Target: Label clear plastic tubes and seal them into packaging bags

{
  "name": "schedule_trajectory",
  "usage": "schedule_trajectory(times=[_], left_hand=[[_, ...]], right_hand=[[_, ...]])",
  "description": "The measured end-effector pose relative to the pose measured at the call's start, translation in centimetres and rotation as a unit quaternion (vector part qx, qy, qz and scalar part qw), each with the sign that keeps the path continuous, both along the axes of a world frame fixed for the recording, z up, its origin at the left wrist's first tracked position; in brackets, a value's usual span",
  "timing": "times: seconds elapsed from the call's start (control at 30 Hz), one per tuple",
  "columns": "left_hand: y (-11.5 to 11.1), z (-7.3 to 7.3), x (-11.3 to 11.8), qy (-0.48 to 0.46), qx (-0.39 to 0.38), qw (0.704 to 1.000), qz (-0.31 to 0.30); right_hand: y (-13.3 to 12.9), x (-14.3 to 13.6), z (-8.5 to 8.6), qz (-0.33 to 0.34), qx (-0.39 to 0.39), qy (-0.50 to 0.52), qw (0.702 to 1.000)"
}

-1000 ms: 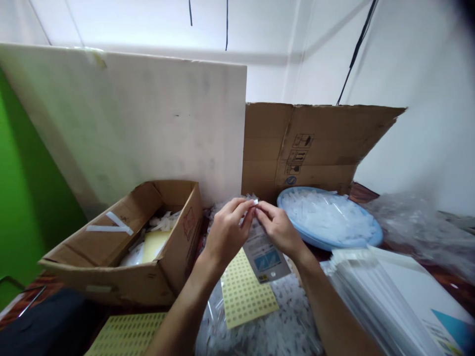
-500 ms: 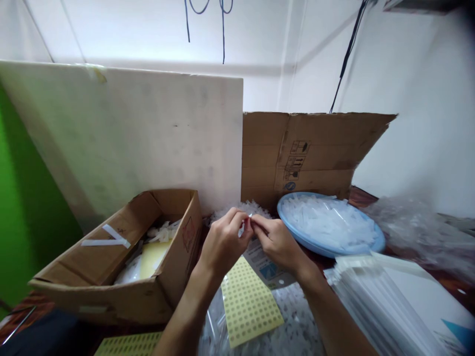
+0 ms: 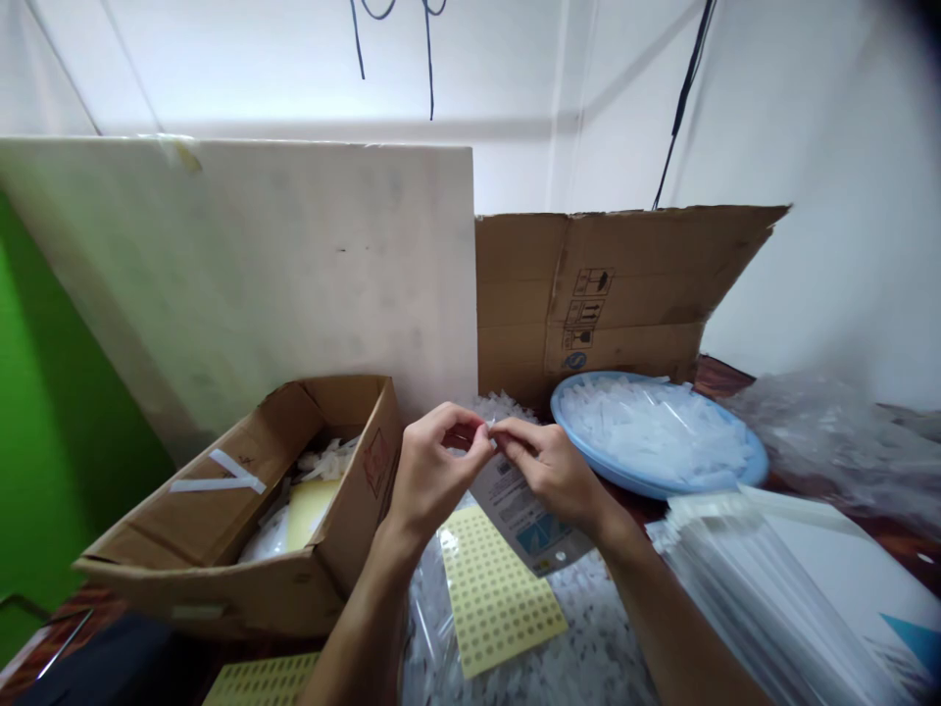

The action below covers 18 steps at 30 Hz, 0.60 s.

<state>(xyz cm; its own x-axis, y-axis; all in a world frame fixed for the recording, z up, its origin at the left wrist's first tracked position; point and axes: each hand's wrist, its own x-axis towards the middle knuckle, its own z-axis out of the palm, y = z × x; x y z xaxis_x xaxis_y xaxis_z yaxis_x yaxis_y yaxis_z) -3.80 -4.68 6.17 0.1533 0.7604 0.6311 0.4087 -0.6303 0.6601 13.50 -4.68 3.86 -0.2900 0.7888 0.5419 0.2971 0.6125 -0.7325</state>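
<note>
My left hand [image 3: 439,469] pinches with thumb and index finger, leaving a round gap between them. Its fingertips meet those of my right hand [image 3: 545,469], which is also closed in a pinch. A small whitish piece [image 3: 491,433] shows between the touching fingertips, too small to name. Below the right hand is a grey printed packet [image 3: 525,520] with a blue panel and a round hole near its lower edge; whether the fingers hold its hidden upper end, I cannot tell. It overlaps a yellow sheet of round stickers [image 3: 500,603] lying on clear plastic bags of small white pieces [image 3: 603,628].
On the left stands an open cardboard box [image 3: 294,579] with white pieces and a yellow sheet inside. A blue basin [image 3: 610,476] heaped with translucent strips is at right, before a cardboard panel [image 3: 632,294]. Nearer lies a stack of plastic sleeves [image 3: 779,588]; another sticker sheet [image 3: 257,679] is at bottom left.
The grey packet shows more and now covers part of the sticker sheet's upper right. My left fingers have opened into a wider ring, with fingertips still together; the view has shifted slightly.
</note>
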Motion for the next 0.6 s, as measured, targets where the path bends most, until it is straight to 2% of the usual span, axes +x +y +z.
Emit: schedule_trajectory(times=[0.33,0.6], left_hand=[[0.09,-0.52,0.37,0.039,0.051,0.997,-0.052],[0.56,-0.91,0.53,0.041,0.029,0.999,-0.004]], right_hand=[[-0.13,0.17,-0.01,-0.039,0.038,-0.06,0.997],[-0.08,0.1,-0.04,-0.054,0.044,-0.087,0.994]])
